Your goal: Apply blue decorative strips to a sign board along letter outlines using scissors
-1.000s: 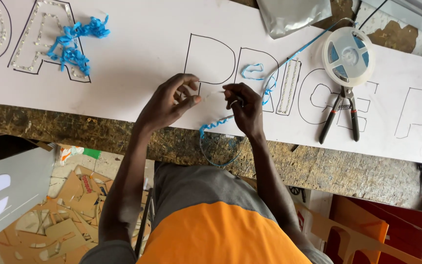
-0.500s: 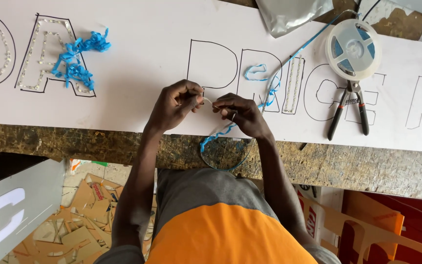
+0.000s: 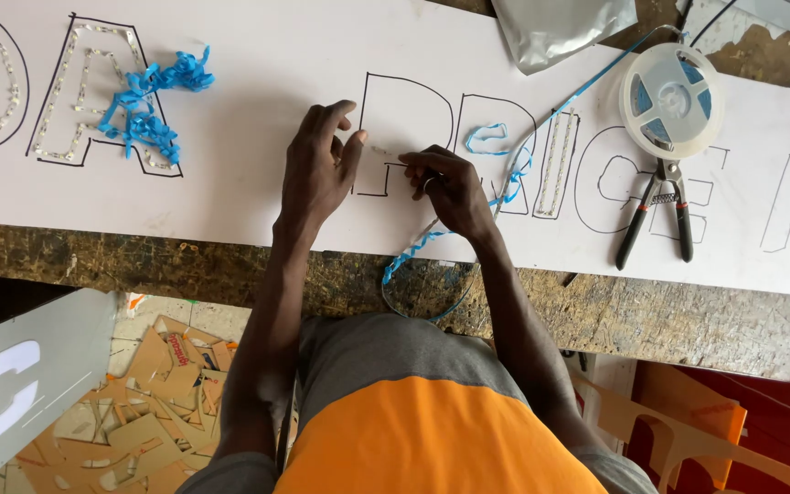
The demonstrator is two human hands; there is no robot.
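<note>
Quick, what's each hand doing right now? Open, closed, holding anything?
Left hand: open, fingers spread, pressing on the white board.
Right hand: closed, pinching the thin strip with blue backing.

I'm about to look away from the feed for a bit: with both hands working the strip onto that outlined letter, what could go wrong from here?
1. The strip trails off the board edge in a loose loop; it might snag or twist and pull the piece from under the left hand and right hand.
2. The reel feeds across neighbouring letters, so a tug could drag it or the pliers.
3. Peeled blue backing lies close by and may get stuck under the strip.
</note>
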